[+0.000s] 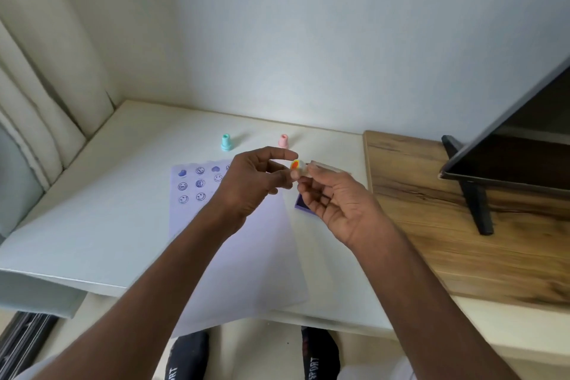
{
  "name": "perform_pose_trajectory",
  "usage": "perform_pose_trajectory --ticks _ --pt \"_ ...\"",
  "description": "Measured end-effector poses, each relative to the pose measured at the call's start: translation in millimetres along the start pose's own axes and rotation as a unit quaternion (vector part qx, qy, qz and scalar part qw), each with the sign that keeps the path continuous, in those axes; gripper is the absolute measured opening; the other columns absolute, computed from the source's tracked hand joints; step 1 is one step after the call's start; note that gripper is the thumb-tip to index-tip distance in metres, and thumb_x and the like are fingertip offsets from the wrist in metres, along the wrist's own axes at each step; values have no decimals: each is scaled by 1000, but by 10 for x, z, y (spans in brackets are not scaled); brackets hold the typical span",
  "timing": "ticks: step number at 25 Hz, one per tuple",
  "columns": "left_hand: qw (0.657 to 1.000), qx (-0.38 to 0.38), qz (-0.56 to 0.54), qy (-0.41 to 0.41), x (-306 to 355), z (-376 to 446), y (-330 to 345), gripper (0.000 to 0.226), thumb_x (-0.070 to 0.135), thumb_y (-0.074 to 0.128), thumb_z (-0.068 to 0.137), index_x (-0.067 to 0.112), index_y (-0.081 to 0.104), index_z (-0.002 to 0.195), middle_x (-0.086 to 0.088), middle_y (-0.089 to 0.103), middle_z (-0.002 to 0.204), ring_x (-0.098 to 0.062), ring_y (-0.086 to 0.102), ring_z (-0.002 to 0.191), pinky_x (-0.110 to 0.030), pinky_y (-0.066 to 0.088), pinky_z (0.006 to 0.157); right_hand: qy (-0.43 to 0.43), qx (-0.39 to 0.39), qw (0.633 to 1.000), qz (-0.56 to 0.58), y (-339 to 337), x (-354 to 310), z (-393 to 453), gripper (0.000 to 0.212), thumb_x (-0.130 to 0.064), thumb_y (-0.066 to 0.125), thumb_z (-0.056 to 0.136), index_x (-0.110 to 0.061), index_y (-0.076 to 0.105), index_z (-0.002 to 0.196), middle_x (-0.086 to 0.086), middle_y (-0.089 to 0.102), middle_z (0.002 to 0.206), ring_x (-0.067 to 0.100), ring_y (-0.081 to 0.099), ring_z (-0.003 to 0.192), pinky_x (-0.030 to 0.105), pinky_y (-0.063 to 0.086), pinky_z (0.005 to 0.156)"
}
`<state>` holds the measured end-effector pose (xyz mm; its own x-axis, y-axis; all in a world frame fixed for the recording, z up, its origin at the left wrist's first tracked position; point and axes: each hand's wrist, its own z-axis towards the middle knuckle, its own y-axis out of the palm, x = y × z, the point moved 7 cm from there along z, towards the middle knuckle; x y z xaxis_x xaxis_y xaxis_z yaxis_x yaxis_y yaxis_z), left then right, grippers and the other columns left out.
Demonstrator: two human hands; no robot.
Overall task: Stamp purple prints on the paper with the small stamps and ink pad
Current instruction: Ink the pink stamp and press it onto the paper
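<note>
Both hands are up over the table, meeting in the middle. The left hand (256, 182) and the right hand (336, 200) each pinch the same small white stamp with an orange-and-yellow round end (296, 166) between curled fingertips, held in the air, not touching anything below. Just under the right hand, a corner of the purple square ink pad (299, 202) peeks out, mostly hidden.

Under the left hand lies the pale sheet of paper (234, 256), with rows of purple smiley and heart prints (200, 183) at its far left corner. Farther back on the white table (92, 225), 2 more small stamps stand upright, well apart: a teal plastic stamp (226, 142) and a pink plastic stamp (283, 141). Off right there's a wood-grain board (431, 250) carrying a dark flat screen on a black stand (509, 139).
</note>
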<state>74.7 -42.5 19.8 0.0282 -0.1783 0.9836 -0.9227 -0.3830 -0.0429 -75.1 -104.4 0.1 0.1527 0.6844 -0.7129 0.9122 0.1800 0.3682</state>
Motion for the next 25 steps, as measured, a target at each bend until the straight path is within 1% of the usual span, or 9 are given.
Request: perform_pose_trajectory --ticks 2,4,6,11,13,15,19,23,25 --pt "999 21 16 19 30 21 31 29 12 84 83 15 77 111 -21 76 91 -19 72 76 -29 51 72 -21 13 1000 -17 -2 -30 25 8 -9 72 93 -4 76 98 17 76 94 24 69 84 27 61 69" --pt "998 49 21 30 57 56 23 26 11 83 84 11 76 109 -22 76 88 -21 73 75 -30 53 71 -53 26 997 -41 12 -79 56 12 -10 71 94 -2 76 103 18 78 98 24 70 83 28 62 72" --pt "997 71 25 35 79 101 18 22 10 82 85 9 76 107 -21 77 89 -21 74 75 -30 55 71 -73 31 995 -52 51 -99 66 12 -13 73 94 -5 77 102 15 79 99 23 71 83 29 62 74" --pt "995 86 48 32 81 277 257 17 10 82 84 5 78 100 -15 78 93 -15 70 78 -35 61 75 -72 79 994 -19 -137 -103 144 15 -14 77 91 -8 78 105 12 80 97 24 74 88 31 62 74" --pt "996 82 36 30 26 290 372 17 10 83 83 6 79 99 -14 78 91 -14 71 75 -31 62 76 -62 85 994 -9 -236 -107 182 16 -13 77 91 -8 77 106 12 80 99 24 75 88 28 61 70" --pt "996 87 7 24 -26 274 424 18 9 83 83 5 79 100 -13 78 92 -19 76 77 -32 63 82 -45 89 995 5 -315 -102 219 16 -11 76 92 -7 77 107 14 79 104 23 75 88 27 61 68" --pt "994 97 -53 15 -79 233 317 20 5 83 82 3 80 102 -15 79 99 -36 76 94 -41 62 92 -26 56 997 35 -226 -51 255 17 -9 73 94 -5 75 110 17 77 111 25 73 96 29 61 68" --pt "991 97 -94 11 -95 220 134 20 3 81 83 2 79 103 -18 79 97 -40 76 95 -43 62 93 -31 48 998 26 -43 -21 249 20 -10 72 94 -5 73 113 17 76 111 25 71 92 30 61 70" --pt "990 101 -100 15 -82 215 78 19 2 81 83 0 79 102 -19 79 95 -40 76 94 -43 62 92 -63 63 996 -10 25 -46 231 17 -11 73 94 -7 75 111 15 77 108 25 72 91 32 62 74"
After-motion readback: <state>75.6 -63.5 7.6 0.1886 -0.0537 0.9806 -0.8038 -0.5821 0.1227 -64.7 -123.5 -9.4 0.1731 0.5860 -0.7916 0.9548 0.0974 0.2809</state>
